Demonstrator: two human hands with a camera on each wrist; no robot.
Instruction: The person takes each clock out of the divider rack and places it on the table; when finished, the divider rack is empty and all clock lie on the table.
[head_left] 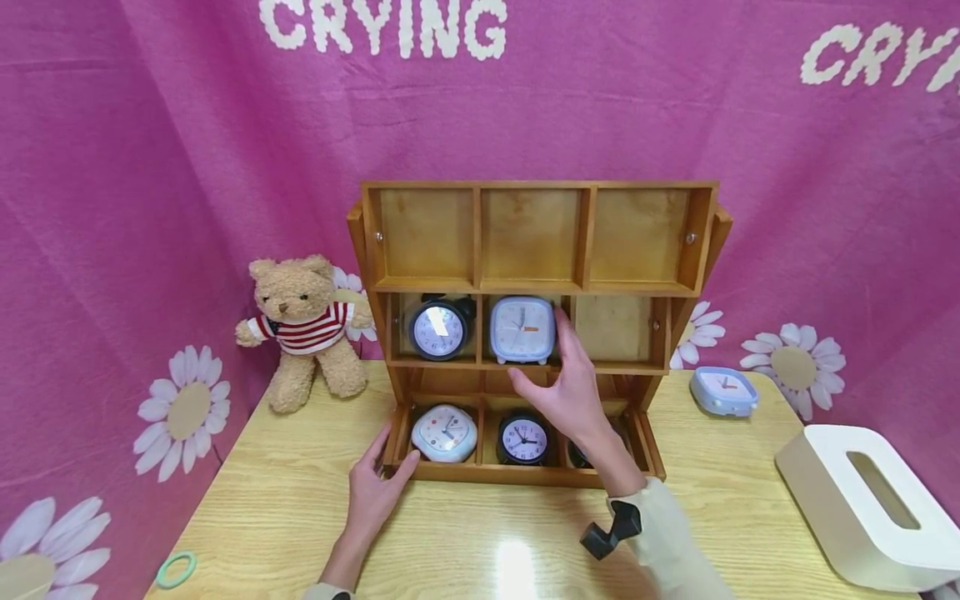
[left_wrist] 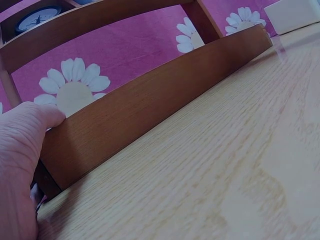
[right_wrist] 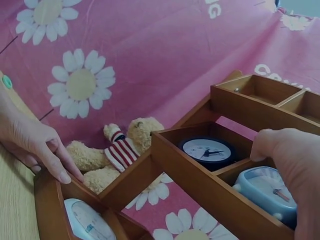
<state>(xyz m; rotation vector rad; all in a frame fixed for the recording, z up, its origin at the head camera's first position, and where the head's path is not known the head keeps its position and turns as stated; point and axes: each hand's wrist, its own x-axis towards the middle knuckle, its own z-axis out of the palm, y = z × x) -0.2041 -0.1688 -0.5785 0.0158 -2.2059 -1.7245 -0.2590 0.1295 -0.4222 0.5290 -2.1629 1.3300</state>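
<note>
A light-blue alarm clock (head_left: 522, 329) stands upright in the middle compartment of the wooden shelf's (head_left: 540, 290) middle row. My right hand (head_left: 567, 393) reaches up to it, a finger along its right side and the thumb apart, below its feet. My left hand (head_left: 375, 490) holds the shelf's lower left corner, its thumb (left_wrist: 47, 116) over the front board. A black alarm clock (head_left: 438, 330) occupies the middle row's left compartment. In the bottom row are a pale-blue rounded clock (head_left: 444, 433), a small black clock (head_left: 523, 440) and a dark clock (head_left: 579, 455), mostly hidden by my right forearm.
Right of the shelf, another blue alarm clock (head_left: 724, 392) lies tilted back on the table. A white tissue box (head_left: 873, 504) stands nearer, at the right edge. At left are a teddy bear (head_left: 306, 329) and a green ring (head_left: 176, 569). Pink cloth (head_left: 540, 108) hangs behind.
</note>
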